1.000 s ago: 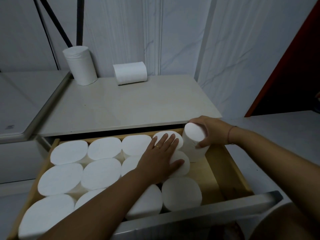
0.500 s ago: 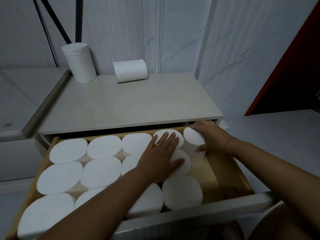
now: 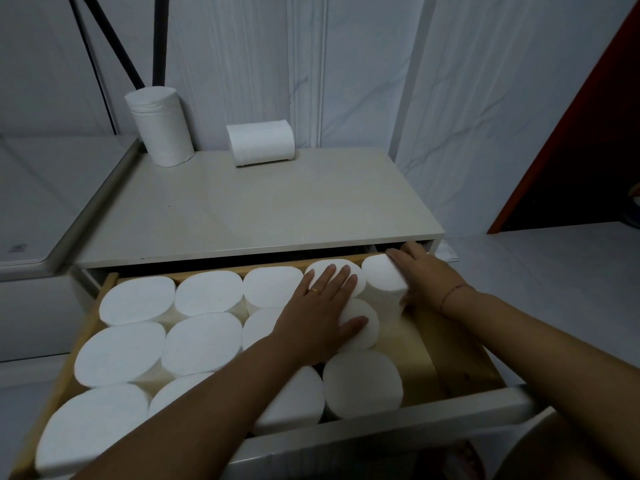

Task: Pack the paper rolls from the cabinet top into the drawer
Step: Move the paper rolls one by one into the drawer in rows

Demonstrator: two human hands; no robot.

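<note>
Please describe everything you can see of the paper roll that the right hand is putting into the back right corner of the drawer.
This paper roll is a plain white cylinder, soft-looking, with no wrapper or visible core. It stands slightly tilted in the drawer's back right corner, its flat top sitting higher than the neighbouring rolls. The right hand grips it from the right side, fingers over its far edge. On its left it touches the back-row roll under the left hand. Its base is hidden.
</note>
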